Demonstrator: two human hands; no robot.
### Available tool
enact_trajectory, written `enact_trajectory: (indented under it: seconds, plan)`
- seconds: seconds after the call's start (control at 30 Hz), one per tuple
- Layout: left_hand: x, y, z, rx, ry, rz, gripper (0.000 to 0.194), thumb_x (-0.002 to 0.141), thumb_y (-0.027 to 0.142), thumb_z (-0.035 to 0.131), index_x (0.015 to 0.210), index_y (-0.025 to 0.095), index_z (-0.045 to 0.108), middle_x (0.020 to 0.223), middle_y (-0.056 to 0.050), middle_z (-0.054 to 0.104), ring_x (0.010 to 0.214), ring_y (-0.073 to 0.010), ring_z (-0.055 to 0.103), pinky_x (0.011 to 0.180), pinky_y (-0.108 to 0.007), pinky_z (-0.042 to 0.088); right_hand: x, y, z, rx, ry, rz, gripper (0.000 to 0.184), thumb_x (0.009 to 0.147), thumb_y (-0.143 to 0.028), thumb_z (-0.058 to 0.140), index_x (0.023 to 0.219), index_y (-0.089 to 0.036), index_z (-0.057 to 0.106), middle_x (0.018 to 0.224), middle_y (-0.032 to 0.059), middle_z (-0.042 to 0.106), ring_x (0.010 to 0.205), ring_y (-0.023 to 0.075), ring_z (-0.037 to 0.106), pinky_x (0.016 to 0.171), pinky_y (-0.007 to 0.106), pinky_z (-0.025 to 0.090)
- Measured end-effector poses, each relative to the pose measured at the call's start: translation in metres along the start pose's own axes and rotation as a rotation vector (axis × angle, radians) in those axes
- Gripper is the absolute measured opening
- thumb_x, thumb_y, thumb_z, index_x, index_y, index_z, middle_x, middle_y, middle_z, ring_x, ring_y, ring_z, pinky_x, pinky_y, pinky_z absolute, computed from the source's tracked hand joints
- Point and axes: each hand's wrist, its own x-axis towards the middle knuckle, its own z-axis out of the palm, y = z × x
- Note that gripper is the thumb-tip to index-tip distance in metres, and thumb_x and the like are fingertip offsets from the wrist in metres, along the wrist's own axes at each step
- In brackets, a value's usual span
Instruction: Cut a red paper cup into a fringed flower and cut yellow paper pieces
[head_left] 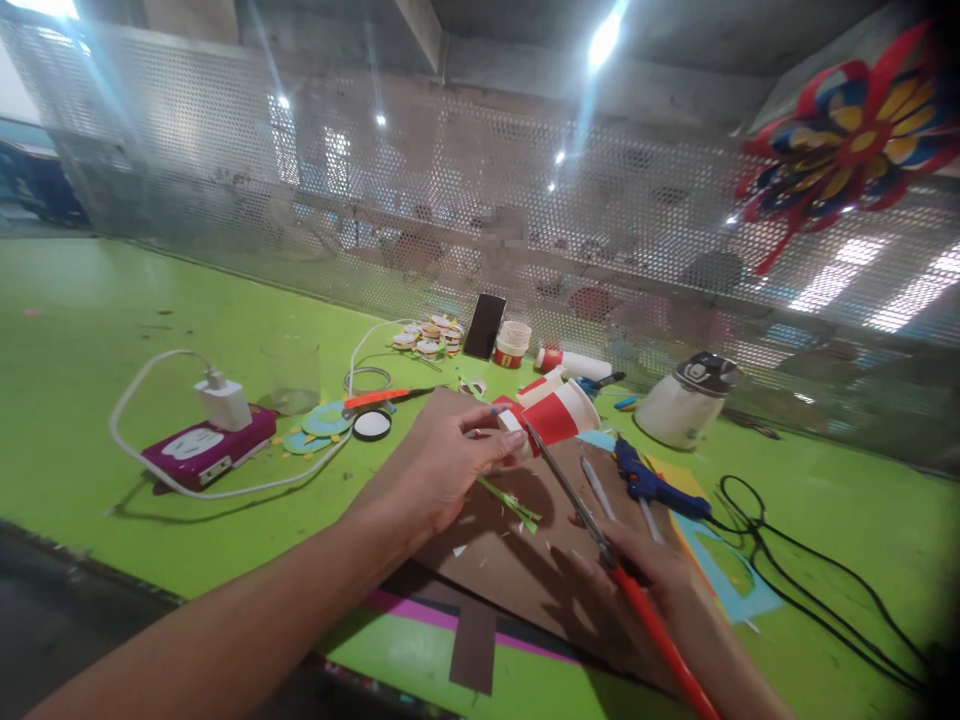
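Note:
My left hand (469,450) is closed on a red and white paper cup (559,415), which it holds tilted above the brown board (487,555). A pair of scissors (574,495) with red handles is in my right hand (645,560), its blades pointing up at the cup's edge. Whether the blades are apart is hard to make out. Below the cup, green paper strips (514,503) and small white scraps lie on the board. A white pen-like stick (596,487) lies close to my right hand.
To the right are a blue glue gun (652,485) with a black cord, coloured paper (731,570) and a white kettle (686,405). On the left stand a purple power strip (210,455) with a white charger and a clear cup (292,375). A phone (485,325) leans at the back.

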Motion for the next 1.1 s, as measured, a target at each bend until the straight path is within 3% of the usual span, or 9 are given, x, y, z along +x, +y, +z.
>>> enact_trajectory:
  seconds: [0.13, 0.27, 0.47, 0.7, 0.8, 0.93, 1.1]
  plan:
    - [-0.0006, -0.0007, 0.0008, -0.001, -0.008, -0.016, 0.019, 0.063, 0.015, 0.082, 0.078, 0.011, 0.071, 0.074, -0.004, 0.066, 0.071, -0.0158, 0.065, 0.071, -0.031, 0.051, 0.0026, 0.0048, -0.0003, 0.014, -0.008, -0.011, 0.034, 0.089, -0.042, 0.053, 0.099, -0.020, 0.076, 0.076, 0.0055, 0.075, 0.066, 0.0216, 0.068, 0.061, 0.028, 0.053]
    - [0.0000, -0.0025, 0.0004, 0.004, -0.021, -0.018, 0.021, 0.064, 0.016, 0.082, 0.082, 0.011, 0.072, 0.072, -0.004, 0.065, 0.068, -0.0152, 0.064, 0.074, -0.034, 0.051, 0.0028, 0.0101, 0.0002, 0.022, -0.046, -0.035, 0.037, 0.088, -0.047, 0.052, 0.092, -0.020, 0.077, 0.071, 0.0047, 0.075, 0.060, 0.0205, 0.068, 0.053, 0.025, 0.052]
    - [-0.0003, -0.0035, 0.0004, -0.023, -0.031, -0.029, 0.025, 0.065, 0.015, 0.082, 0.087, 0.008, 0.072, 0.078, -0.006, 0.067, 0.070, -0.0161, 0.064, 0.080, -0.038, 0.052, -0.0030, 0.0041, 0.0026, -0.044, -0.008, 0.023, 0.036, 0.091, -0.047, 0.050, 0.091, -0.021, 0.075, 0.068, 0.0019, 0.072, 0.058, 0.0194, 0.066, 0.054, 0.026, 0.050]
    - [-0.0004, -0.0045, -0.0002, -0.070, 0.004, -0.055, 0.029, 0.069, 0.012, 0.080, 0.096, 0.009, 0.070, 0.102, -0.013, 0.070, 0.082, -0.0168, 0.068, 0.081, -0.034, 0.053, -0.0056, 0.0085, 0.0067, -0.064, -0.008, 0.016, 0.038, 0.091, -0.046, 0.050, 0.102, -0.020, 0.075, 0.089, 0.0073, 0.078, 0.081, 0.0262, 0.072, 0.065, 0.029, 0.054]
    - [0.0017, -0.0038, -0.0011, -0.103, 0.004, -0.070, 0.029, 0.073, 0.011, 0.076, 0.101, 0.010, 0.069, 0.109, -0.014, 0.070, 0.088, -0.0178, 0.068, 0.084, -0.033, 0.053, -0.0048, 0.0095, 0.0062, -0.070, -0.005, 0.015, 0.038, 0.091, -0.047, 0.049, 0.100, -0.021, 0.076, 0.081, 0.0062, 0.077, 0.070, 0.0237, 0.070, 0.060, 0.028, 0.052]
    - [0.0041, -0.0023, -0.0029, -0.059, 0.014, -0.063, 0.027, 0.072, 0.012, 0.077, 0.099, 0.008, 0.070, 0.104, -0.014, 0.071, 0.079, -0.0176, 0.069, 0.076, -0.033, 0.055, -0.0029, 0.0086, 0.0048, -0.072, -0.007, 0.015, 0.037, 0.090, -0.044, 0.052, 0.102, -0.017, 0.075, 0.061, 0.0016, 0.066, 0.053, 0.0191, 0.060, 0.050, 0.027, 0.046]
    - [0.0020, -0.0017, -0.0030, -0.025, -0.011, -0.066, 0.030, 0.073, 0.010, 0.076, 0.102, 0.008, 0.069, 0.099, -0.013, 0.071, 0.075, -0.0185, 0.068, 0.072, -0.037, 0.058, -0.0023, 0.0079, 0.0045, -0.056, -0.018, 0.016, 0.038, 0.091, -0.045, 0.051, 0.098, -0.017, 0.075, 0.058, 0.0010, 0.064, 0.051, 0.0184, 0.058, 0.049, 0.028, 0.044]
